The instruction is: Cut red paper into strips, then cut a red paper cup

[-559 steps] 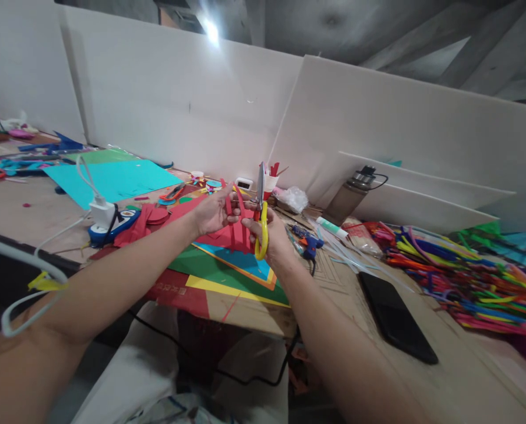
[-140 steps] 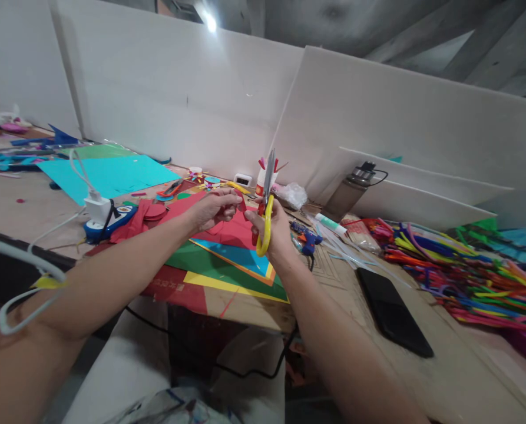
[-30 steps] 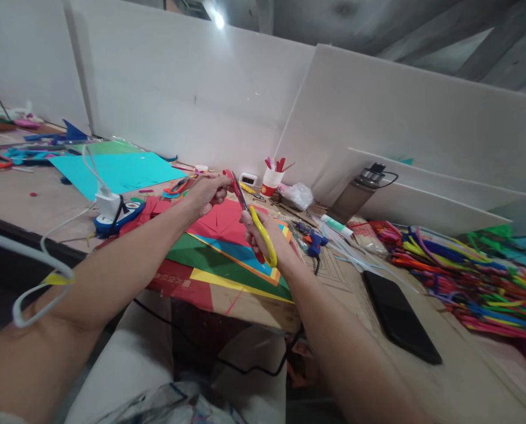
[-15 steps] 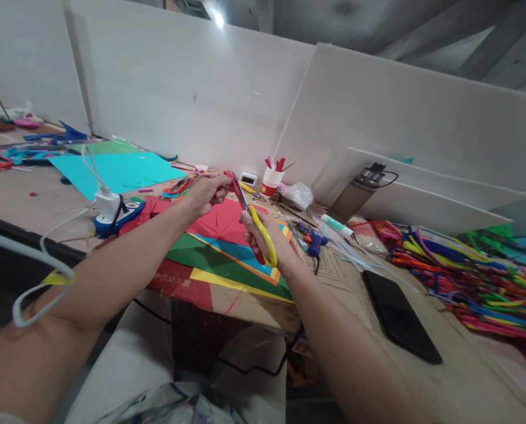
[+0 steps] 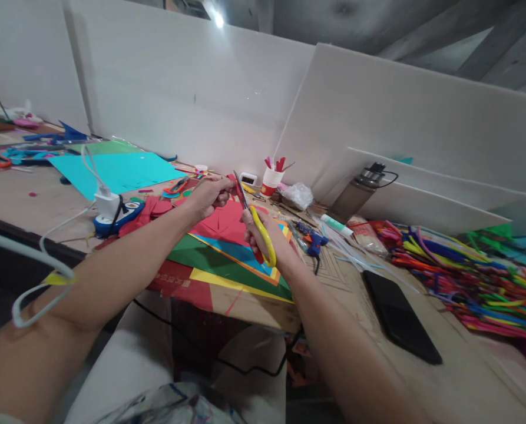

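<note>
My left hand point(image 5: 212, 196) pinches a small red paper piece point(image 5: 232, 180) between thumb and fingers. Just right of it, my right hand point(image 5: 260, 231) grips scissors point(image 5: 265, 235) with yellow and red handles. Their blades point up and away, touching or very near the red piece; the exact contact is too small to tell. Below both hands, red paper point(image 5: 222, 221) lies on a stack of blue, orange, green point(image 5: 196, 257) and yellow sheets.
A paper cup point(image 5: 271, 180) with red sticks stands behind the hands. To the right are a blue glue gun point(image 5: 316, 242), a bottle point(image 5: 355, 191), a black phone point(image 5: 399, 318) and colourful pipe cleaners point(image 5: 479, 277). A blue power strip point(image 5: 116, 221) with white cables lies left.
My left hand and the red piece have shifted slightly right and down, closer to the scissor blades. My right hand has barely moved.
</note>
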